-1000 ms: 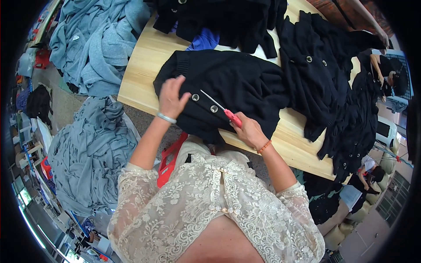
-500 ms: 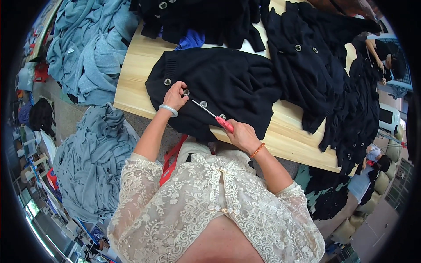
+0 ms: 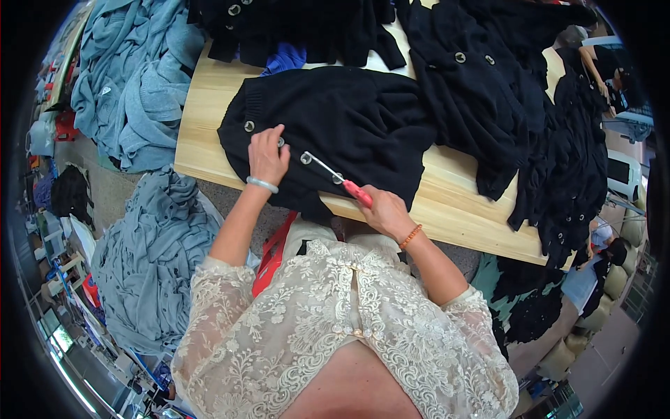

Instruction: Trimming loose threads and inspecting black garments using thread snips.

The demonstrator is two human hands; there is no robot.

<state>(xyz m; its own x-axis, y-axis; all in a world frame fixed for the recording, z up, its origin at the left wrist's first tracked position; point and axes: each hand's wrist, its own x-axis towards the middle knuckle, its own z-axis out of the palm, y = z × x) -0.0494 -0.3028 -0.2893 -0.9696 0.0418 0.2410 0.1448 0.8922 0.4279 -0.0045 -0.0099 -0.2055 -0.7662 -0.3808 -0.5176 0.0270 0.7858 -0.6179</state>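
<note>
A black knitted cardigan (image 3: pixel 349 112) with large round buttons lies on the wooden table in front of me. My left hand (image 3: pixel 269 155), a pale bangle on its wrist, rests on the cardigan's buttoned edge with fingers stretched out, beside a button (image 3: pixel 281 142). In my right hand (image 3: pixel 386 209) is a red-handled tool (image 3: pixel 357 193) with a long thin metal shaft, whose exact kind I cannot make out. The shaft points up and left over the cardigan, its tip close to another button (image 3: pixel 305 159). Part of that edge hangs over the table's front.
More black cardigans (image 3: pixel 474 98) lie to the right and at the back. A blue cloth (image 3: pixel 285 59) shows under the back pile. Grey-blue knitwear is heaped at the far left (image 3: pixel 139 91) and lower left (image 3: pixel 150 258). At the right edge another person's arm (image 3: pixel 593 66) shows.
My left fingers have gone from pinching at a button to lying stretched out on the cardigan. The tool's tip stays near the buttons, and the whole view has shifted slightly.
</note>
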